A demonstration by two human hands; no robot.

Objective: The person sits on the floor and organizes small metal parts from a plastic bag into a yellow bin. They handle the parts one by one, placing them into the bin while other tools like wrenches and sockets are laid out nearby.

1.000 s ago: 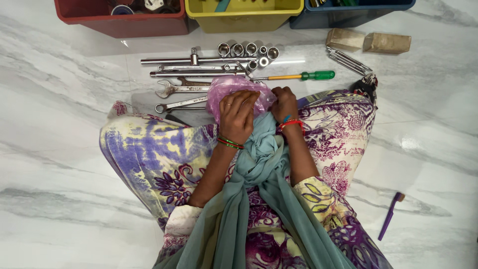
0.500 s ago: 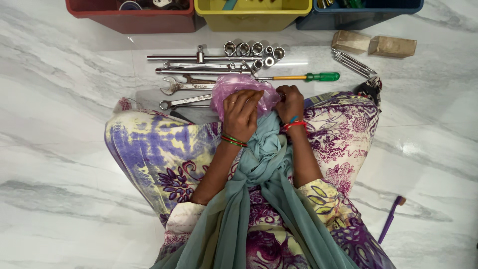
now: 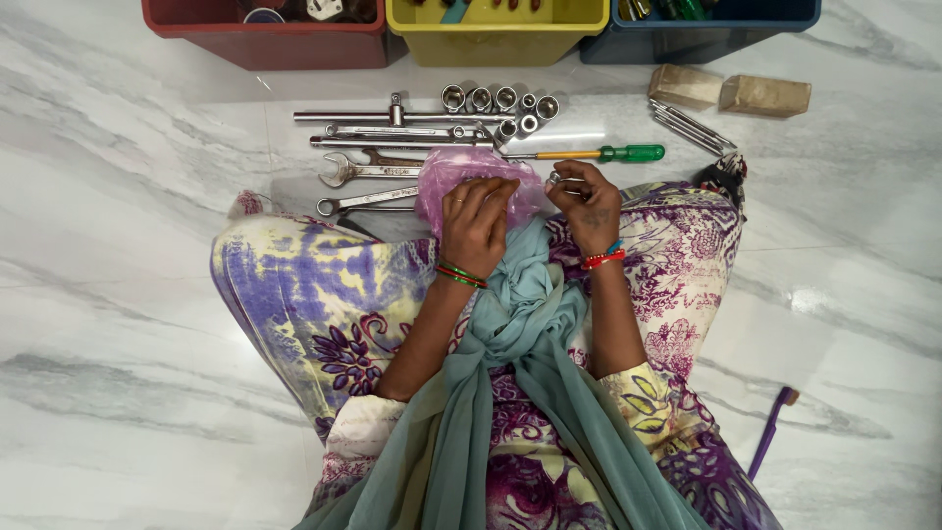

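I sit on a marble floor with a pink plastic bag [image 3: 463, 169] resting against my lap. My left hand [image 3: 475, 224] lies over the bag and grips it. Just right of the bag, my right hand [image 3: 587, 204] is lifted, its fingertips pinched on a small shiny metal piece [image 3: 555, 179]. Wrenches [image 3: 365, 171] and a long metal bar [image 3: 392, 116] lie in rows beyond the bag. A cluster of sockets [image 3: 500, 101] sits behind them. A green-handled screwdriver [image 3: 599, 153] lies just past my right hand.
Red [image 3: 257, 39], yellow [image 3: 496, 37] and blue [image 3: 687, 37] bins line the far edge. Two tan blocks [image 3: 731, 92] and a bundle of thin metal rods [image 3: 690, 125] lie at the far right. A purple brush [image 3: 770, 430] rests on the floor beside my right knee.
My right hand has come off the bag and moved slightly right, now holding a small metal piece in its fingertips. My left hand stays on the bag.
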